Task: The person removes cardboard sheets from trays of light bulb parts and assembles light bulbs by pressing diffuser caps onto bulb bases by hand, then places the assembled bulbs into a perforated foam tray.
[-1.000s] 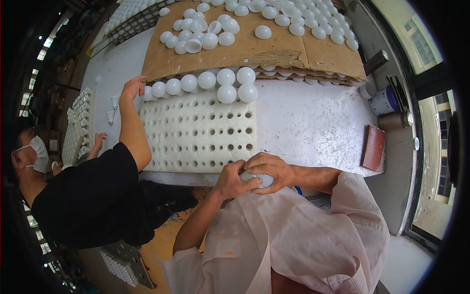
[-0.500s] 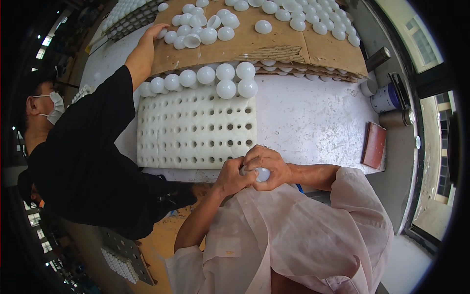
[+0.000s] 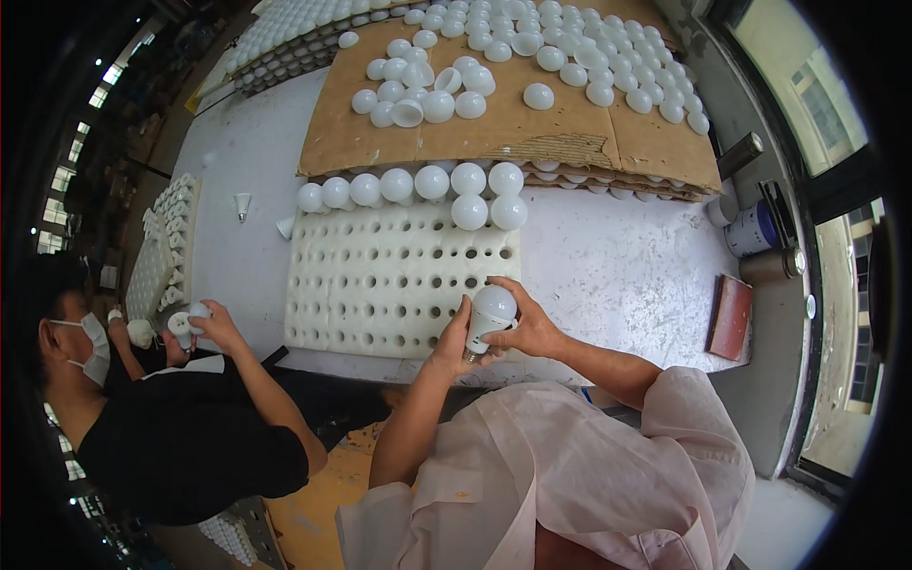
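Both my hands hold one white light bulb (image 3: 492, 312) upright over the near right corner of a white foam tray (image 3: 380, 285) full of round holes. My left hand (image 3: 450, 344) grips the bulb's base from the left. My right hand (image 3: 525, 325) wraps its body from the right. Several finished bulbs (image 3: 432, 182) stand in the tray's far row, with a second short row at the far right.
A co-worker in black with a face mask sits at my left, one hand (image 3: 217, 323) holding a bulb part. A cardboard sheet (image 3: 513, 123) with several white domes lies beyond the tray. A blue-and-white can (image 3: 752, 229) and a brown block (image 3: 731, 316) sit at right.
The co-worker has drawn the arm back from the cardboard and sat down at the left with a part in hand. My hands have raised the bulb over the tray's corner.
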